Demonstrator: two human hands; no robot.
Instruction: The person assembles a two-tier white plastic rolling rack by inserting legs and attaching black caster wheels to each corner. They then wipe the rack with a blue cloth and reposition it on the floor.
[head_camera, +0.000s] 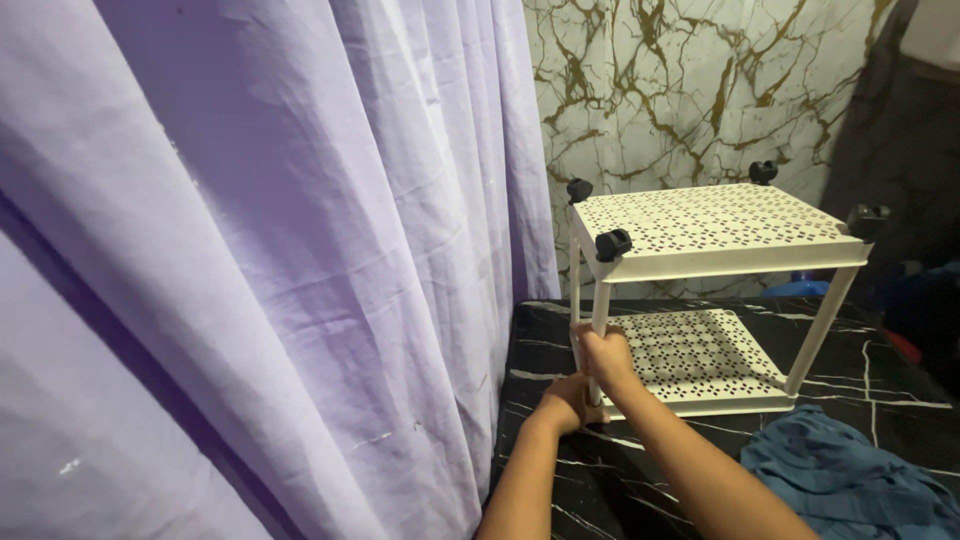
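Head view is showing a white two-tier rack (715, 235) standing upright on a black marbled bench (880, 385), its long axis running from about 9 o'clock to 3 o'clock across the picture, with the perforated shelves lying level and the legs pointing straight up and down. Both shelves are sitting bare. Black caps (613, 244) are topping the corner posts. The right hand (607, 358) is wrapping its grip tightly around the near front leg (600, 312) at the rack's 9 o'clock corner, just above the lower shelf (700, 360). The left hand (570, 400) is closing its grip at the foot of that same corner, touching the lower shelf's edge, directly at 7 o'clock from the right hand. A crumpled blue cloth (850, 475) is lying on the bench at 5 o'clock from the rack, near it. A lilac curtain (260, 250) is hanging at 9 o'clock, beside the bench edge.
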